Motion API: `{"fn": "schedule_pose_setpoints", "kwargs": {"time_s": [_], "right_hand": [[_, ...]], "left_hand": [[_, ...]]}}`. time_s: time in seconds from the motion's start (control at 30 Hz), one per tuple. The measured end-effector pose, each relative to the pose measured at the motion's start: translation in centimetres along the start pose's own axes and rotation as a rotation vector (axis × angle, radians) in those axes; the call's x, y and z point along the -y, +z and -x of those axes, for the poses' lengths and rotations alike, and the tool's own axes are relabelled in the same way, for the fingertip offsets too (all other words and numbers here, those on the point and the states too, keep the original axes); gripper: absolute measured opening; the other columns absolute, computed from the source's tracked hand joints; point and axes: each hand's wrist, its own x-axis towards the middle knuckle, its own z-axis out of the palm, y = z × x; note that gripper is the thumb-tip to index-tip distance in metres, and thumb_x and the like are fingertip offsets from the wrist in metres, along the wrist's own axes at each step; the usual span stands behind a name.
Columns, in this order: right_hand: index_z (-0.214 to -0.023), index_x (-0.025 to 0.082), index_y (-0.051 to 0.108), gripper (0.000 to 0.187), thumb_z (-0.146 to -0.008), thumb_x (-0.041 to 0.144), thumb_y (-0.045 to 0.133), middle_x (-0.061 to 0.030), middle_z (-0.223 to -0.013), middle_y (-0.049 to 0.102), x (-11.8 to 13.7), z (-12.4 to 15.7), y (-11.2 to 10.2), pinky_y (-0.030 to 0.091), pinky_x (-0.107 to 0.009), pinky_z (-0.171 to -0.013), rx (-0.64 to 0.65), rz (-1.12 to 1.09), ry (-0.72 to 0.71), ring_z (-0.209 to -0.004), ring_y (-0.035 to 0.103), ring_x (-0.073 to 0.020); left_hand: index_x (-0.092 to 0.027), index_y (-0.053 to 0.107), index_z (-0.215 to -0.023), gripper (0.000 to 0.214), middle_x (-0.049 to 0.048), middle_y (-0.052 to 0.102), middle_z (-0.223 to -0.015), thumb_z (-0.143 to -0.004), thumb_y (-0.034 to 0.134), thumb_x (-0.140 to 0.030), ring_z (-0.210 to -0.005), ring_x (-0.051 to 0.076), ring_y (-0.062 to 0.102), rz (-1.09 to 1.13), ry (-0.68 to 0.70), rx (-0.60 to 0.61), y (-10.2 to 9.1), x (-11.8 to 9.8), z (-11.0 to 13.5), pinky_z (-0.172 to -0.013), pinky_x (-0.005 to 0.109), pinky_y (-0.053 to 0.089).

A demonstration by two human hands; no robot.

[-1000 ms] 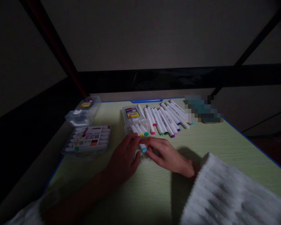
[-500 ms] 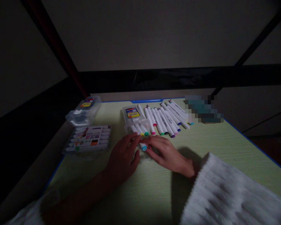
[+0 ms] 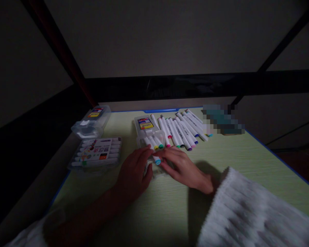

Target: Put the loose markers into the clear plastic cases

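Note:
A clear plastic marker case [image 3: 156, 173] lies open in front of me, its labelled lid [image 3: 145, 124] pointing away. Between my hands, a white marker with a light-blue end [image 3: 157, 161] sits over the case. My right hand [image 3: 181, 168] pinches this marker with thumb and fingers from the right. My left hand [image 3: 135, 171] grips the left side of the case, its fingertips close to the marker; part of that contact is hidden. Just beyond, markers with yellow and green ends [image 3: 157, 145] lie under the clear plastic.
Several loose white markers [image 3: 181, 132] lie spread behind and right of the case. At left are a filled marker case [image 3: 98, 152] and another clear case [image 3: 92, 120]. A blurred-out flat object [image 3: 224, 121] lies at the table's [image 3: 221, 154] back right.
Almost nothing differs. The hands and the blue-ended marker have shifted very slightly, along with the whole view.

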Motion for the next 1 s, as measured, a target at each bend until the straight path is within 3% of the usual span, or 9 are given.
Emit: {"fn": "schedule_pose_setpoints", "kwargs": {"time_s": [0.63,1.0], "right_hand": [[-0.099,0.013,0.056,0.019,-0.088,0.018,0.041,-0.0077,-0.088,0.065,0.04,-0.25,-0.13,0.043,-0.032,-0.072,-0.011,0.031,0.011,-0.082,0.058,-0.0177],[-0.095,0.014,0.056,0.015,-0.087,0.018,0.044,-0.0068,-0.088,0.064,-0.05,-0.13,0.03,0.043,-0.031,-0.073,-0.008,0.025,0.017,-0.082,0.057,-0.0173]], "left_hand": [[-0.014,0.046,-0.113,0.034,0.0115,0.054,-0.114,-0.08,0.044,-0.01,-0.106,0.021,0.052,-0.003,0.003,0.008,0.08,0.07,0.22,-0.09,0.036,0.047],[-0.014,0.044,-0.118,0.038,0.011,0.051,-0.111,-0.08,0.044,-0.012,-0.092,0.02,0.055,-0.018,-0.021,0.039,0.11,0.0,-0.01,-0.08,0.034,0.05]]}}
